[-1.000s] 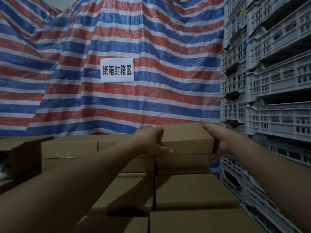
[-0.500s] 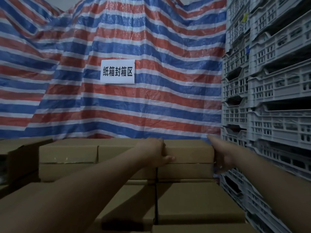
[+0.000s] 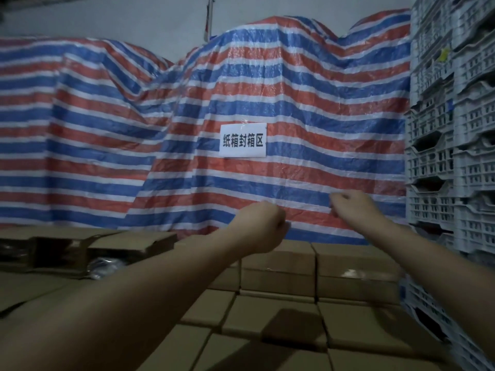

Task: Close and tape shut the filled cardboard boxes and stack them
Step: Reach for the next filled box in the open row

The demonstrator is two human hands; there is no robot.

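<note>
Above the stacked cardboard boxes I see both arms stretched forward, hands up in the air in front of the striped tarp (image 3: 308,108); left hand (image 3: 263,223) has fingers curled into a loose fist, holding nothing, not touching any box; right hand (image 3: 353,207) also has fingers curled in, nothing visible between them, apart from the boxes below. Top right box (image 3: 353,274) sits closed on the back row of the stack, under the right hand, long axis running left-right, front face toward me, a glossy strip of tape showing on its top front edge. Just beside it on the left, touching, another closed box (image 3: 278,269) with the same orientation. Lower tier of closed boxes (image 3: 270,314) runs toward me in rows, lids up, long sides left-right. At left an open box (image 3: 107,250) with flaps raised, something shiny wrapped in plastic inside, can't tell what. White paper sign (image 3: 243,140) with black characters taped on the tarp. Grey plastic crates (image 3: 452,156) stacked in columns along the right side, next to the box stack
</note>
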